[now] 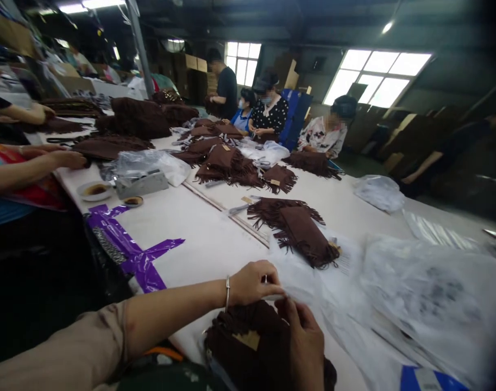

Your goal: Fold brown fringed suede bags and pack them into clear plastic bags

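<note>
Through the head camera I am seeing the dark brown bag (268,331) lying at the near side of the white worktop (215,233). My left hand (251,282) and right hand (307,339) are meeting over it, fingers pinching; I cannot tell what they are grasping. A fringed brown pouch (302,231) is lying farther across the worktop, clear plastic (427,293) is covering its right side.
</note>
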Tool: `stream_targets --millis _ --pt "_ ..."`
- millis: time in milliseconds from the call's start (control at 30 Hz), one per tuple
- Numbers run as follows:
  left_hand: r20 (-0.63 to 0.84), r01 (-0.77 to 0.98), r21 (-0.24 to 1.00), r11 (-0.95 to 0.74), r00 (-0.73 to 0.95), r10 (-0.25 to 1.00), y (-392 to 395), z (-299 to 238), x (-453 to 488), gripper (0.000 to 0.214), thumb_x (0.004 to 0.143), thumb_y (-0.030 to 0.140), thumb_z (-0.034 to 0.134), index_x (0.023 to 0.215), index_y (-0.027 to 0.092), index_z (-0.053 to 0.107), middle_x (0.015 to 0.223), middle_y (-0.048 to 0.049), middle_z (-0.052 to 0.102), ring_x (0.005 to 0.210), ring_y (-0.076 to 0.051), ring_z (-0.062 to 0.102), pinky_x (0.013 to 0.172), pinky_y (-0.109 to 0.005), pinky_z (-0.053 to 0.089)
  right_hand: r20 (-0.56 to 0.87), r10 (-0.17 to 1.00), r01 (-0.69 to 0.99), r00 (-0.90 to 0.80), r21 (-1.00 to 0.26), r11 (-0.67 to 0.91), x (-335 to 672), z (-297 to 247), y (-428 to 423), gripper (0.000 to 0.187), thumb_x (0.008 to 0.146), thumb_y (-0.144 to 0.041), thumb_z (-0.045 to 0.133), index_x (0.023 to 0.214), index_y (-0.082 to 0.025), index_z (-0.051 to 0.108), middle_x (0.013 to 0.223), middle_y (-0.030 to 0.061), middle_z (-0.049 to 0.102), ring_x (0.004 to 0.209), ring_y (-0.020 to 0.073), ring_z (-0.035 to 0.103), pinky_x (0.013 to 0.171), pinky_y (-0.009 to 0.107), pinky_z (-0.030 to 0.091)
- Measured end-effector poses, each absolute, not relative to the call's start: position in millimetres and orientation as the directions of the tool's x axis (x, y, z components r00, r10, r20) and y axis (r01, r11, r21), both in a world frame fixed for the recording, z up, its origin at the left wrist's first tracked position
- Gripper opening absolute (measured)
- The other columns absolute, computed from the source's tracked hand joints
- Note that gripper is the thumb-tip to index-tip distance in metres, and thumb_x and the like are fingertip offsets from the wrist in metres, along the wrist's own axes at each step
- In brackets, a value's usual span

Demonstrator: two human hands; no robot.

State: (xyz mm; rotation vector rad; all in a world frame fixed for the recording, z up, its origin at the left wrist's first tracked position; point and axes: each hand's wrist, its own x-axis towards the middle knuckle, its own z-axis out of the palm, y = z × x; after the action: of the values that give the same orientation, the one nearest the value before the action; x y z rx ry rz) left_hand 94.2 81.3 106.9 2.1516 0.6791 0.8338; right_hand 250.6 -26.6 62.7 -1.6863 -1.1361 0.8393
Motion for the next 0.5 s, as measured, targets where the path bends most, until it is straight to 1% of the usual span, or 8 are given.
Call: stream_targets --millis 67,133,233,300,333,400,467,500 --pt "0.446 0.182 0.652 -0.736 0.692 0.567 80.4 112.7 89.8 0.023 0.089 0.033 0.053 0.078 0.014 0.061 0.078 -0.0049 0.060 0.080 -0.014 0.052 0.079 -0.027 0.043 -0.075 0.952 0.107 0.295 -0.988 -0.111 244.8 64.8 -33.7 0.050 0.080 -0.054 0.054 0.115 -0.018 0.055 0.109 0.0087 0.065 0.101 0.0242 0.061 0.084 0.036 0.052" --pt "0.484 0.176 0.500 -0.848 0.755 0.443 78.7 117.3 84.4 0.025 0.093 0.030 0.043 0.083 0.016 0.061 0.081 -0.0064 0.060 0.084 -0.016 0.051 0.085 -0.031 0.041 -0.075 0.966 -0.094 0.249 -0.994 -0.052 240.3 65.2 -44.0 0.059 0.075 -0.054 0.061 0.121 -0.019 0.050 0.118 0.0110 0.061 0.109 0.0259 0.057 0.088 0.039 0.050" --pt "0.432 0.227 0.311 -0.923 0.832 0.349 72.2 115.5 77.1 0.028 0.095 0.028 0.036 0.084 0.018 0.060 0.082 -0.0064 0.059 0.086 -0.018 0.049 0.084 -0.033 0.039 -0.167 0.944 -0.229 0.285 -0.968 -0.102 241.8 60.2 -58.4 0.061 0.075 -0.058 0.059 0.117 -0.014 0.053 0.114 0.0149 0.062 0.107 0.0289 0.058 0.086 0.043 0.051" --pt "0.387 0.236 0.236 -0.943 0.867 0.314 65.3 108.8 73.6 0.029 0.095 0.028 0.035 0.082 0.019 0.059 0.081 -0.0061 0.059 0.087 -0.018 0.049 0.081 -0.033 0.038 -0.250 0.885 -0.225 0.394 -0.959 -0.171 248.0 53.1 -64.8 0.060 0.076 -0.061 0.055 0.112 -0.013 0.058 0.107 0.0150 0.065 0.100 0.0300 0.062 0.080 0.043 0.054" --pt "0.369 0.221 0.226 -0.949 0.882 0.294 62.0 105.0 72.4 0.029 0.095 0.029 0.036 0.081 0.019 0.059 0.080 -0.0058 0.059 0.086 -0.019 0.049 0.081 -0.033 0.038 -0.266 0.851 -0.201 0.453 -0.960 -0.193 252.0 48.9 -67.4 0.060 0.076 -0.062 0.054 0.111 -0.013 0.060 0.105 0.0143 0.066 0.098 0.0305 0.063 0.077 0.042 0.055" --pt "0.356 0.160 0.276 -0.948 0.899 0.256 59.6 99.2 71.6 0.026 0.093 0.034 0.042 0.079 0.019 0.059 0.080 -0.0051 0.060 0.086 -0.018 0.050 0.081 -0.031 0.038 -0.232 0.807 -0.078 0.542 -0.971 -0.227 260.3 40.6 -72.9 0.059 0.074 -0.062 0.053 0.111 -0.016 0.062 0.103 0.0112 0.068 0.095 0.0309 0.064 0.072 0.040 0.056" --pt "0.381 0.107 0.397 -0.912 0.884 0.270 67.7 97.4 73.5 0.026 0.089 0.042 0.050 0.083 0.019 0.060 0.082 -0.0050 0.061 0.088 -0.018 0.052 0.084 -0.030 0.039 -0.183 0.810 0.058 0.558 -0.964 -0.258 267.4 34.7 -79.3 0.057 0.070 -0.060 0.060 0.110 -0.020 0.065 0.101 0.0083 0.069 0.094 0.0323 0.064 0.070 0.038 0.057" --pt "0.398 0.110 0.467 -0.878 0.860 0.320 76.9 97.8 75.8 0.028 0.086 0.046 0.054 0.086 0.019 0.061 0.086 -0.0057 0.062 0.090 -0.018 0.052 0.086 -0.030 0.039 -0.167 0.821 0.127 0.546 -0.952 -0.278 269.9 33.2 -82.2 0.056 0.067 -0.058 0.063 0.108 -0.021 0.066 0.101 0.0072 0.069 0.094 0.0330 0.064 0.069 0.038 0.056"
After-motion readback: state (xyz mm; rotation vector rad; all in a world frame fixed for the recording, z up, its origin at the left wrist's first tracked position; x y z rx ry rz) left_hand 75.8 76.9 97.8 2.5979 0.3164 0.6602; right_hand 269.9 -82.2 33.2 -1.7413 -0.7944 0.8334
